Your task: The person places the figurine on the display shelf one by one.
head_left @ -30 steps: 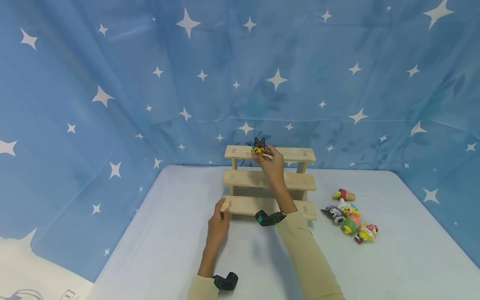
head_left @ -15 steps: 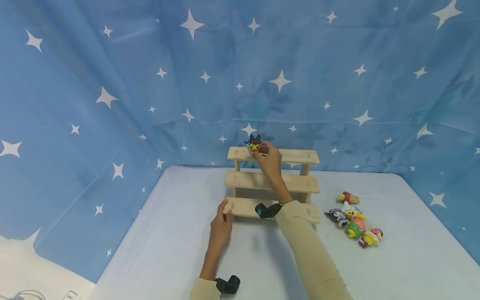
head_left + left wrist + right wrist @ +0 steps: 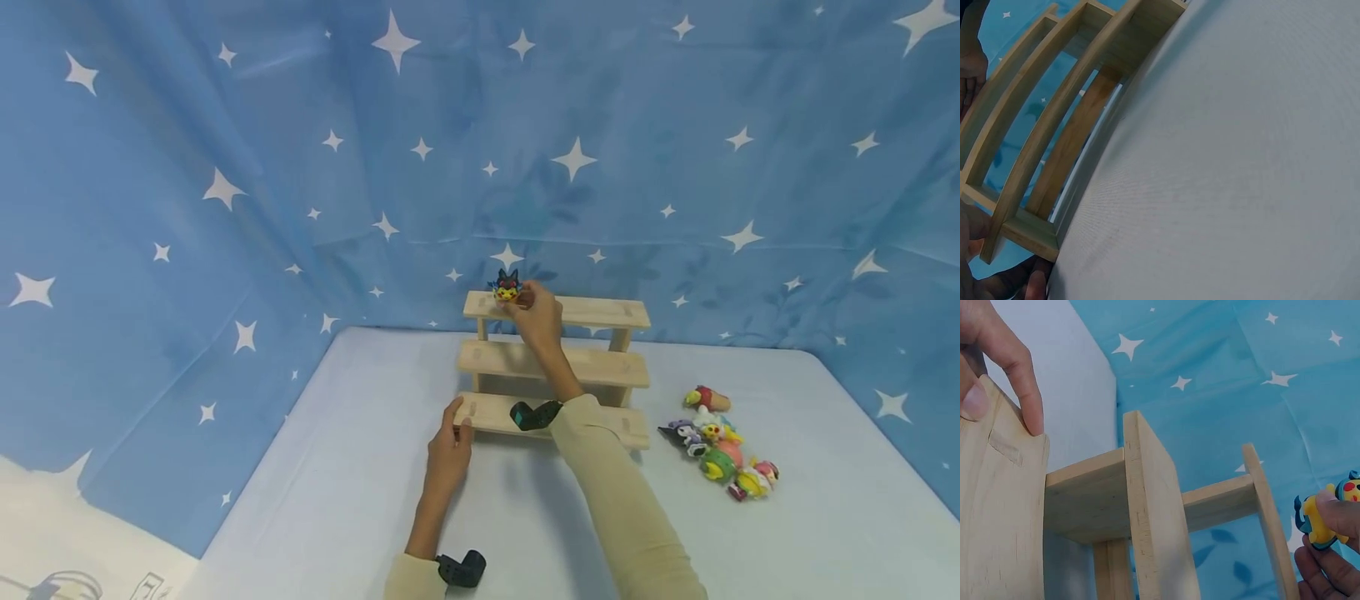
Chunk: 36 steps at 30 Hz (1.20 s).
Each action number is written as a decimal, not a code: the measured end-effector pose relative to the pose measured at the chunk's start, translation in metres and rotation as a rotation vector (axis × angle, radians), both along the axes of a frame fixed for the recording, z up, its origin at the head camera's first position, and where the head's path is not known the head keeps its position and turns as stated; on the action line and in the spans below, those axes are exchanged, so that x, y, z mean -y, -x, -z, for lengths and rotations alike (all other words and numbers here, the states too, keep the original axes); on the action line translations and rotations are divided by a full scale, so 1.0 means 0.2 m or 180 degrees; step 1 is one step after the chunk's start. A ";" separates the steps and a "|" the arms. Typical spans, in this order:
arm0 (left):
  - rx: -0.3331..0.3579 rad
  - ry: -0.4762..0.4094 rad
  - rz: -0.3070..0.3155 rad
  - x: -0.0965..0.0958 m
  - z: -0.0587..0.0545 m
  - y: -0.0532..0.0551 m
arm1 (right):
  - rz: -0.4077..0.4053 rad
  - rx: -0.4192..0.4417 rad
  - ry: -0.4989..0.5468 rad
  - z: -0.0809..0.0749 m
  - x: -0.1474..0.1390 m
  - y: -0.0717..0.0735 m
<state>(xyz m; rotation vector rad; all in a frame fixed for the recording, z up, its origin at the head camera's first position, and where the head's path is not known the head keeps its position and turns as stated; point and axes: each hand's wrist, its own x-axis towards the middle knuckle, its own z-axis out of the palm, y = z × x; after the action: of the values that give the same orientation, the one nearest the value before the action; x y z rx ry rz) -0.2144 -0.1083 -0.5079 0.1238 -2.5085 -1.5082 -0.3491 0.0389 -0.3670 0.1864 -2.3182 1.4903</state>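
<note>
A three-tier wooden display shelf (image 3: 607, 312) stands on the white-covered table. My right hand (image 3: 542, 321) pinches a small toy figurine (image 3: 507, 286) between thumb and fingers, upright over the left part of the top tier. It is yellow with red cheeks, under a dark, pointed-eared hood with blue tufts; the right wrist view shows its yellow body (image 3: 1322, 519) from the side. At the left end of the bottom tier, my left hand (image 3: 448, 454) grips the board, the thumb at its front edge and fingers over the end, as the right wrist view also shows.
Several toy figurines lie in a cluster right of the shelf, among them a green one (image 3: 716, 465), a purple and black one (image 3: 684, 435) and a red and brown one (image 3: 708, 399). A blue star-patterned curtain (image 3: 637, 167) hangs close behind the table.
My right hand has carried the figurine a little left along the top tier. The left hand keeps its grip on the bottom board, and the head view has shifted slightly.
</note>
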 end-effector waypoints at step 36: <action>-0.0021 0.0062 0.0026 0.01 0.00 0.02 | 0.0453 -0.0233 -0.0728 0.09 0.07 0.10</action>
<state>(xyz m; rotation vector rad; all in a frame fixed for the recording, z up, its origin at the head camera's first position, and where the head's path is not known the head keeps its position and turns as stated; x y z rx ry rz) -0.2175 -0.1109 -0.5087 0.1057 -2.5208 -1.4846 -0.3693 0.0257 -0.3848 0.1307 -2.3847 1.1315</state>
